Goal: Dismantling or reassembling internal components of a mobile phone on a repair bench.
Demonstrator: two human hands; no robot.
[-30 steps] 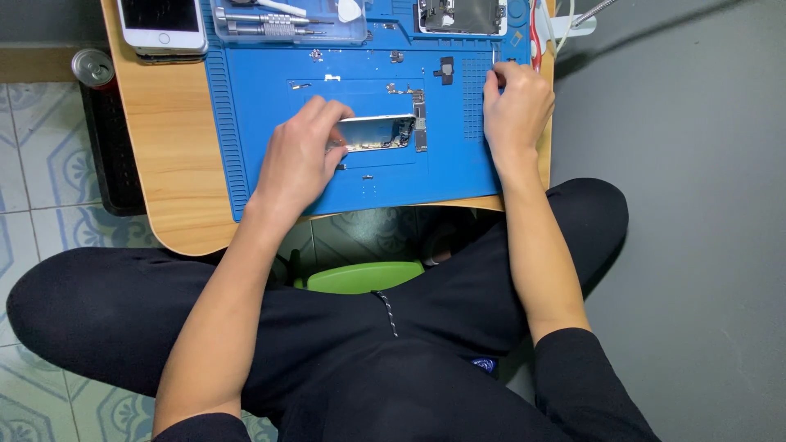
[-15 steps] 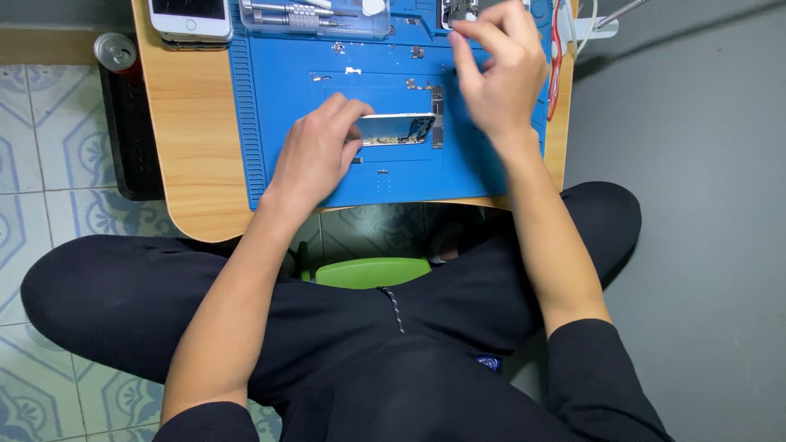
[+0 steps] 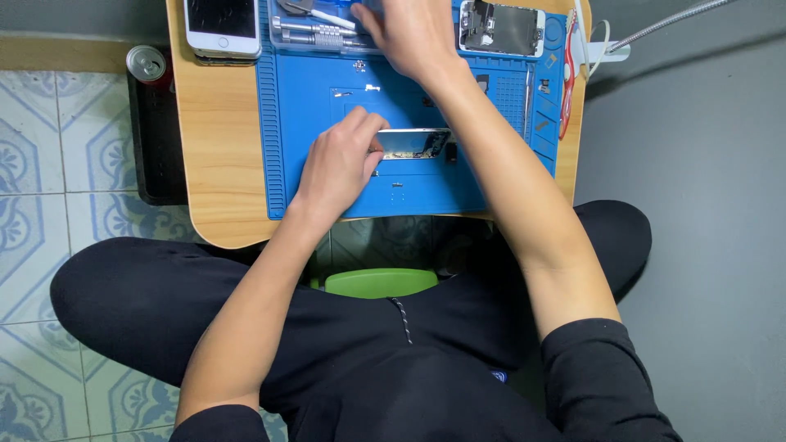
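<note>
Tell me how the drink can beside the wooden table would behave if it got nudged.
The drink can stands upright on a dark tray on the floor, so it would probably tip rather than slide. Its round body would likely roll once down. The top looks metallic and smooth, so perhaps slippery; whether it is full cannot be told.

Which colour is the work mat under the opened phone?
The work mat is blue; the head view shows it clearly.

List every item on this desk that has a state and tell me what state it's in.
Opened phone: lying flat on the blue mat, insides exposed, steadied by the left hand.
Second opened phone: at the mat's top right, untouched.
White phone: intact, screen dark, on the wooden table.
Drink can: upright beside the table.
Right hand: reaching over the tool tray.
</note>
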